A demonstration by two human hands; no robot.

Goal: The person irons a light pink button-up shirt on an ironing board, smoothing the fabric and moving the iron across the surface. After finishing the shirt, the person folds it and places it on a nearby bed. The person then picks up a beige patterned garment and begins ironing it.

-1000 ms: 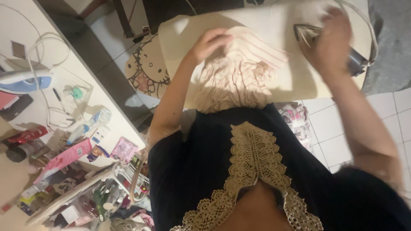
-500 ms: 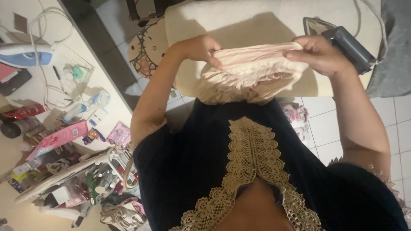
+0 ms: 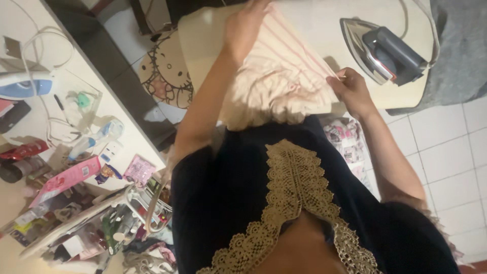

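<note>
Head view looked straight down over my chest at the ironing board (image 3: 314,15), and I worked there with both hands on the striped cloth (image 3: 284,76). My left hand (image 3: 246,25) lay far out at the top edge of the frame, palm down and fingers spread flat on the far end of the cloth, pressing it against the board. My right hand (image 3: 350,91) was nearer to me at the right edge of the cloth, fingers pinched together on its hem. The cloth was pale pink with thin darker stripes; it lay across the middle of the board, stretched between my hands, and its ruffled lower part hung over the near edge of the board against my dark lace-trimmed top (image 3: 284,203).

Just beyond my right hand the iron (image 3: 380,53) rested on the board, tilted so that its shiny soleplate showed, with its dark handle toward the right; I was not touching it. Its cord (image 3: 428,30) curved around the right end of the board. Off to my left a white counter (image 3: 101,81) carried a second, blue and white iron (image 3: 25,86), cables, a spray bottle (image 3: 94,137) and small packets. Below the board lay white floor tiles (image 3: 446,152) and a round cartoon-cat mat (image 3: 167,76).
</note>
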